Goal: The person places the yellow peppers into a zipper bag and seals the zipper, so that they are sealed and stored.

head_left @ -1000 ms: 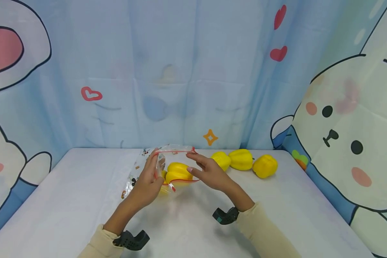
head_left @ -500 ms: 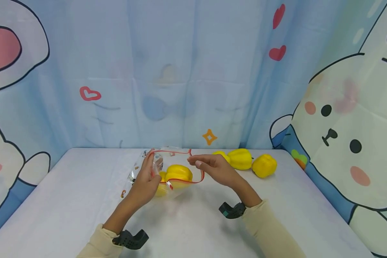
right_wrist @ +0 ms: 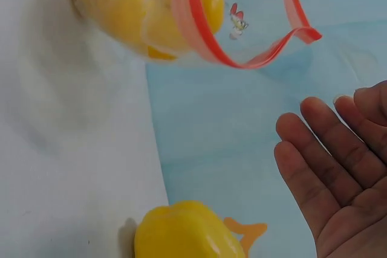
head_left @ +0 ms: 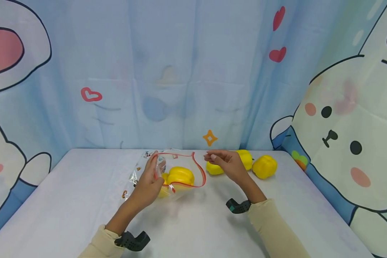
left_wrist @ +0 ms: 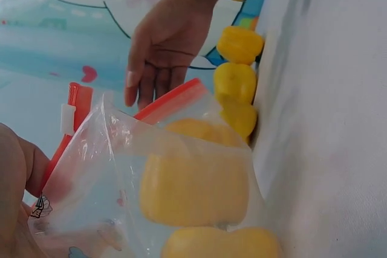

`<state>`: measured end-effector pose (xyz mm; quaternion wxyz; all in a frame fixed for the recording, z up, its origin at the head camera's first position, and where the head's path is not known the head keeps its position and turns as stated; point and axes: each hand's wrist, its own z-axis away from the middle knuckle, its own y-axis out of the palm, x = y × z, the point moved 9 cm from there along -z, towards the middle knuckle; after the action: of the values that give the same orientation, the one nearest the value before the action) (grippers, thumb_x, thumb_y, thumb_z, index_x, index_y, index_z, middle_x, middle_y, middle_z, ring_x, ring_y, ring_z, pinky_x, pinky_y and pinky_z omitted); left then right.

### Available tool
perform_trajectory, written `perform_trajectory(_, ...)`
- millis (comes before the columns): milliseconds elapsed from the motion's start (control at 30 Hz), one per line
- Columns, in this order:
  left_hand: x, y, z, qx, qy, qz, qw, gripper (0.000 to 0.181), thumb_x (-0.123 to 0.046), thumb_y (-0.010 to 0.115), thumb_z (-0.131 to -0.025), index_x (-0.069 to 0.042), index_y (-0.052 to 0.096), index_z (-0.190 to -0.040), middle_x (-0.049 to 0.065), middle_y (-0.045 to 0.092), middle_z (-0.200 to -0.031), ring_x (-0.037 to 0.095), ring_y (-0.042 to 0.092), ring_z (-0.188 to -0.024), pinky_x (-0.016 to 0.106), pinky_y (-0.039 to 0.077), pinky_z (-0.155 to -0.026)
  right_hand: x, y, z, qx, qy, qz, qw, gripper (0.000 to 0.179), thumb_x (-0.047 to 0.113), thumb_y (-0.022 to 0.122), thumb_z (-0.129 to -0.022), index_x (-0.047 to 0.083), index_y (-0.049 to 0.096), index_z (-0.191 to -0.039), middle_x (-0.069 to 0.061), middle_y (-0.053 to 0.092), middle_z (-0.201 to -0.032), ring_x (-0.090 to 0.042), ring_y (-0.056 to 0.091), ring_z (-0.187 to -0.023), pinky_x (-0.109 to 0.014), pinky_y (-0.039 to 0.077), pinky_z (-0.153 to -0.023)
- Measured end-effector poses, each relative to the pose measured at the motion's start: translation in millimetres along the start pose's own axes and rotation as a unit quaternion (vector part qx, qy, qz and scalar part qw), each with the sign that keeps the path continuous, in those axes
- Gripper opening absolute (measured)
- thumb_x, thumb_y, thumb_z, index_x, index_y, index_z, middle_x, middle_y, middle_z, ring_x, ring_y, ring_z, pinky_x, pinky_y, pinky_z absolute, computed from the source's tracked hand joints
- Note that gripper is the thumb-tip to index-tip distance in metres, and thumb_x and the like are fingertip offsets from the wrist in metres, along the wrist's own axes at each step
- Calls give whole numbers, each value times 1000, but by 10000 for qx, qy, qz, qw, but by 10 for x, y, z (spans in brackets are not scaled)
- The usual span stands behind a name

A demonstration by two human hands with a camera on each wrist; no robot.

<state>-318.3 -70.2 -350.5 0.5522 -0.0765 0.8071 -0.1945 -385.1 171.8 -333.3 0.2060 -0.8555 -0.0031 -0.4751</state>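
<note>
A clear zip bag (head_left: pixel 137 171) with red edging and cartoon prints stands with its mouth wide toward the right. My left hand (head_left: pixel 147 187) holds its left side, thumb at the red zip strip in the left wrist view. Yellow bell peppers (head_left: pixel 180 175) lie inside the bag. My right hand (head_left: pixel 229 165) hovers off the bag's mouth, palm bare and fingers loosely extended in the right wrist view. Behind and below it is a loose yellow bell pepper (head_left: pixel 214 169), partly covered by the hand in the head view. A white slider (left_wrist: pixel 68 119) sits on the zip strip.
Two more loose yellow bell peppers, one at the back (head_left: pixel 246 158) and one further right (head_left: pixel 265 167), stand near the far edge of the white table (head_left: pixel 93 186). A blue printed curtain (head_left: pixel 187 71) hangs right behind it.
My right hand has left the bag's mouth and moved right, toward the loose peppers. The bag's right rim now stands free, rounded outward. My left hand stays on the bag.
</note>
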Motion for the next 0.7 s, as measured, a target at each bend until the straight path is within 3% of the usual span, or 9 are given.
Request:
perform_trajectory(233, 2, 3, 4, -7, 19, -54, 10000, 73, -1, 44, -93, -5, 7, -156, -1, -2, -162, 22, 13, -145, 25, 41, -51, -162, -101, 13, -219, 444, 927, 9945, 28, 5, 58, -96, -5, 64, -122, -18, 66, -118, -33, 60, -114, -31, 49, -93)
perform_trajectory(467, -5, 35, 10, 32, 41, -16, 10000, 72, -1, 43, -94, -5, 8, -156, -4, -1, -161, 21, 24, -143, 24, 42, -52, -330, -289, 38, -370, 662, 1216, 9897, 40, 14, 65, -94, 1, 59, -132, -14, 58, -133, -28, 48, -128, -38, 41, -102)
perform_trajectory(700, -14, 37, 10, 11, 77, 66, 9999, 72, 1, 44, -93, -4, 8, -156, -2, 0, -162, 21, 32, -140, 24, 40, -48, -560, -449, 106, -488, 1136, 1753, 9767, 52, 23, 61, -96, 5, 48, -143, -15, 44, -147, -32, 38, -136, -45, 34, -108)
